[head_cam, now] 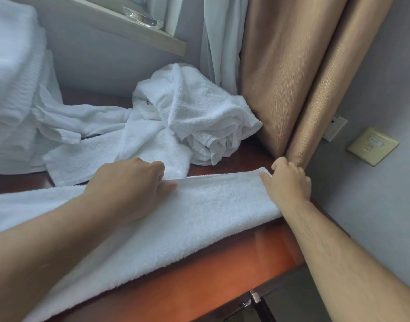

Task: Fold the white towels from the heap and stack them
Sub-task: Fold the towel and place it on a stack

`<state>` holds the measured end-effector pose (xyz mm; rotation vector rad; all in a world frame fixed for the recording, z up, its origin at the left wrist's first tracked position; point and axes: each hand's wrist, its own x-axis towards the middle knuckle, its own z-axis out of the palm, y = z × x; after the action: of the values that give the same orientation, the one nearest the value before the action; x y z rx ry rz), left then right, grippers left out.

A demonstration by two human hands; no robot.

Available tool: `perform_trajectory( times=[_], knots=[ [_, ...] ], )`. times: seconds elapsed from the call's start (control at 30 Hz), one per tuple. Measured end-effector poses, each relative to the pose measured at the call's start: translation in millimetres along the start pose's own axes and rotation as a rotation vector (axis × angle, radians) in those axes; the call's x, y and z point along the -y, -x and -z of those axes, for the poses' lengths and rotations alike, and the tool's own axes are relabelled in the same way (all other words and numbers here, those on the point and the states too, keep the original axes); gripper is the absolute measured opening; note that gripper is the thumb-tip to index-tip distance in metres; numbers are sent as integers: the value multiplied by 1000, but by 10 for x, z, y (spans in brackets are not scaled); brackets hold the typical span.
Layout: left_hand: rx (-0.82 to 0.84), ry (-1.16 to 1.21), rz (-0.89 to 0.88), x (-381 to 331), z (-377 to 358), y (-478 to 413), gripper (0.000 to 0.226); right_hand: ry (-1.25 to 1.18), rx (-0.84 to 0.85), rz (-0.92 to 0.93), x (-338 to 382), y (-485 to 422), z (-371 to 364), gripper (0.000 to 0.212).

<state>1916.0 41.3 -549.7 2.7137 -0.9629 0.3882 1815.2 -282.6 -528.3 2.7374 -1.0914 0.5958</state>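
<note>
Across the lower middle of the frame, a white towel (pixel 199 205) is lying lengthwise on the reddish wooden tabletop (pixel 211 275), and its near edge is drooping over the tabletop's front. The left hand (pixel 129 180) is sitting near the centre of the frame, knuckles up and fingers curled, and it is pinching the towel's doubled far edge. The right hand (pixel 287 180), at centre right, is gripping the towel's far right corner, its fingers curling around the corner and its thumb lying on the cloth. That hand is working just beside the foot of a tan curtain (pixel 292 66).

Behind both hands, in the upper middle of the frame, the heap (pixel 194 108) of crumpled white towels is sprawling over the tabletop, and its right side is leaning against the tan curtain. Along the left edge of the frame, a stack of folded towels (pixel 11 89) is standing tall, and loose cloth from the heap is trailing against its base.

At the top, a pale ledge (pixel 129 22) is carrying a clear plastic packet (pixel 143 18), and a sheer white curtain (pixel 218 43) is hanging just left of the tan one. At the right, a beige switch plate (pixel 372 146) is sitting on the grey wall
</note>
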Motion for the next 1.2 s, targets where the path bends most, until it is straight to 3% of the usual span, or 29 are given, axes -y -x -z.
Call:
perform_trajectory(
  times=[0.07,0.2,0.4,0.63,0.87,1.0,1.13,1.2],
  knots=[
    [64,29,1,46,24,11,44,-84,-35,119,171,81,94,22],
    [158,77,39,226,161,186,44,-391,145,279,655,491,198,23],
    [212,-103,109,849,550,794,62,-528,59,546,1418,1288,394,16],
    [208,-194,347,1709,994,1601,75,-562,236,839,2338,2054,674,26],
    [51,-236,490,2218,1346,2068,53,-530,270,893,2665,2330,773,33],
    [122,-257,574,2294,1421,2193,44,-490,293,891,2687,2351,817,31],
    [156,-210,715,2239,1378,2285,65,-469,325,922,2775,2375,887,26],
    [78,-229,616,2143,1336,2363,68,-473,337,941,2814,2388,905,24]
  ],
)
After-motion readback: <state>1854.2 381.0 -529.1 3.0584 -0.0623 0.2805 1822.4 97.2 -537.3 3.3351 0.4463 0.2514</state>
